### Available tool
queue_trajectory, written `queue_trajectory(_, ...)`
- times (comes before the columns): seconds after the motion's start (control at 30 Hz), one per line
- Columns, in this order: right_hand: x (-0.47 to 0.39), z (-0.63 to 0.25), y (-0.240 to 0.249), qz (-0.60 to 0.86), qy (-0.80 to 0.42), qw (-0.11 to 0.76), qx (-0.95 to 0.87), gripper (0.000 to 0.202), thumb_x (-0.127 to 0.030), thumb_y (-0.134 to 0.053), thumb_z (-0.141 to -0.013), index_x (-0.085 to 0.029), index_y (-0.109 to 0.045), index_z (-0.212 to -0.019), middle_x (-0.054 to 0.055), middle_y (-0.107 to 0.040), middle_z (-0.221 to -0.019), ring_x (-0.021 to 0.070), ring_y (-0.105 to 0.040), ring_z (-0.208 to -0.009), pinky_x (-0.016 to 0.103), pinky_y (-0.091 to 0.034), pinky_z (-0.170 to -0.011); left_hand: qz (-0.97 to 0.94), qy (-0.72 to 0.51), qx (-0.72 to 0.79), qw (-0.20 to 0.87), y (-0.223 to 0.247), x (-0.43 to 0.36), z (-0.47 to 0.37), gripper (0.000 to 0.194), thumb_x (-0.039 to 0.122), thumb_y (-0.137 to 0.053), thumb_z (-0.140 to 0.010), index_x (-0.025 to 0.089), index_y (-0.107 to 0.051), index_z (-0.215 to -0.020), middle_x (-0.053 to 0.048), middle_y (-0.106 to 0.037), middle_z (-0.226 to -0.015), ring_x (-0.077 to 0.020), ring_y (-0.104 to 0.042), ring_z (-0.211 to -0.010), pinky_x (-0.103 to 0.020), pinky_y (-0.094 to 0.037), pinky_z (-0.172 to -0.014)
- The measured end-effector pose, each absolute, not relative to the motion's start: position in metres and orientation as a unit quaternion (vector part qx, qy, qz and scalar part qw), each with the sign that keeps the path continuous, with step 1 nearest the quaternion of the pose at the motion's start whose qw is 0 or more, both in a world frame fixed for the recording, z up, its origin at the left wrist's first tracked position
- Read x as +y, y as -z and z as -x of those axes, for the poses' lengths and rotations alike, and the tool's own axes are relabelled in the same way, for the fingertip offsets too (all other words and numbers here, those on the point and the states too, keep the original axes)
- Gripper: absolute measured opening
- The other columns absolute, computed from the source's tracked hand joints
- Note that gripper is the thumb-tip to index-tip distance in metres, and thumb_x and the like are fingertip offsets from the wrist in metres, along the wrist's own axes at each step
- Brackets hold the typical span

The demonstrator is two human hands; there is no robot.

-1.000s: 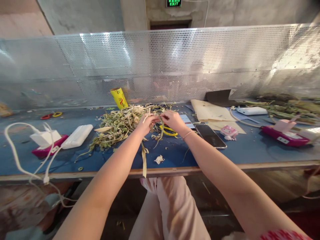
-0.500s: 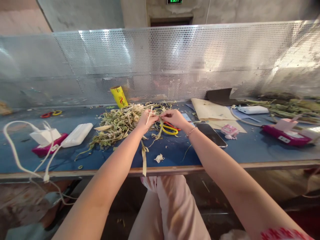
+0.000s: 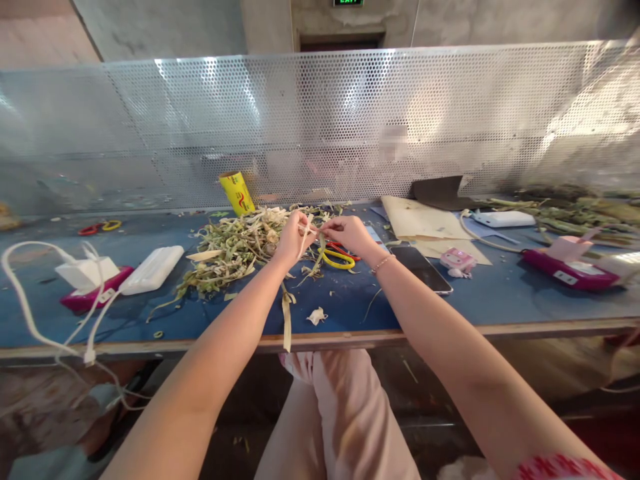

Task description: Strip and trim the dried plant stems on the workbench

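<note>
My left hand [image 3: 292, 241] is closed around a pale dried plant strip [image 3: 305, 241], whose flat end sticks up past the fingers. My right hand [image 3: 350, 235] meets it, thumb and finger pinched on a thin dried strand [image 3: 322, 235] between the two hands. Left of them lies a heap of dried leaves and stems [image 3: 227, 248], with the left hand over its right edge. Just under the right hand rest scissors with yellow and red handles [image 3: 340, 260]; their blades are hidden. A long dry strip [image 3: 287, 320] hangs over the table's front edge.
A yellow tube [image 3: 237, 193] stands tilted behind the heap. On the right are a phone [image 3: 423, 269], a pink figure [image 3: 457, 262], papers [image 3: 415, 220] and a magenta power strip [image 3: 570, 270]. A white power bank [image 3: 153, 269] with cables and more scissors [image 3: 100, 227] lie left.
The pale strip in my left hand has tipped over and now lies lower across the fingers. Both hands stay close together in nearly the same place.
</note>
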State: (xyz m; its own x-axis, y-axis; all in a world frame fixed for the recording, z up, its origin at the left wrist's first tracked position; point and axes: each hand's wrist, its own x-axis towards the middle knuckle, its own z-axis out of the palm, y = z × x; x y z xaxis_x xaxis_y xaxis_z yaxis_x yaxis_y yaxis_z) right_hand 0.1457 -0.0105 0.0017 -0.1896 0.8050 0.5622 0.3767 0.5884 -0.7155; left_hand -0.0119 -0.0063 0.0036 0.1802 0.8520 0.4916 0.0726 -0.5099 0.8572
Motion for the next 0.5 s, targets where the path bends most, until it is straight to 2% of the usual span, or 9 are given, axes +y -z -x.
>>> queue_trajectory(0.2,-0.0132,-0.1456,-0.0022,0.366,-0.05,0.489,-0.79,0.013,-0.014,-0.052,-0.072,-0.017,-0.064,-0.072,0.003,-0.063,-0.071,0.0116,-0.055,-0.065,0.025,-0.043,-0.064,-0.647,-0.519,0.338,0.445,-0.0035,-0.0057,0.0096,0.024,0.032,-0.067,-0.062,0.016,-0.05,-0.059,0.001,-0.049,-0.052,-0.0078,-0.043,-0.048,-0.021,-0.028,-0.045)
queue_trajectory(0.33,-0.0145,-0.1422,-0.0016,0.343,-0.002,0.49,-0.801,0.013,-0.014,-0.049,-0.074,-0.017,-0.06,-0.068,0.003,-0.059,-0.068,0.0119,-0.052,-0.066,0.024,-0.042,-0.065,-0.592,-0.515,0.34,0.519,-0.0057,-0.0113,0.0068,0.024,0.032,-0.067,-0.062,0.015,-0.05,-0.061,0.003,-0.042,-0.051,-0.0057,-0.039,-0.047,-0.019,-0.023,-0.042)
queue_trajectory(0.5,-0.0132,-0.1405,0.0009,0.33,0.015,0.502,-0.8,0.012,-0.013,-0.049,-0.073,-0.017,-0.057,-0.066,0.002,-0.057,-0.066,0.0117,-0.051,-0.064,0.024,-0.041,-0.062,-0.601,-0.505,0.331,0.524,-0.0054,-0.0102,0.008,0.025,0.032,-0.069,-0.06,0.014,-0.052,-0.062,0.006,-0.034,-0.047,-0.0037,-0.031,-0.043,-0.019,-0.019,-0.041)
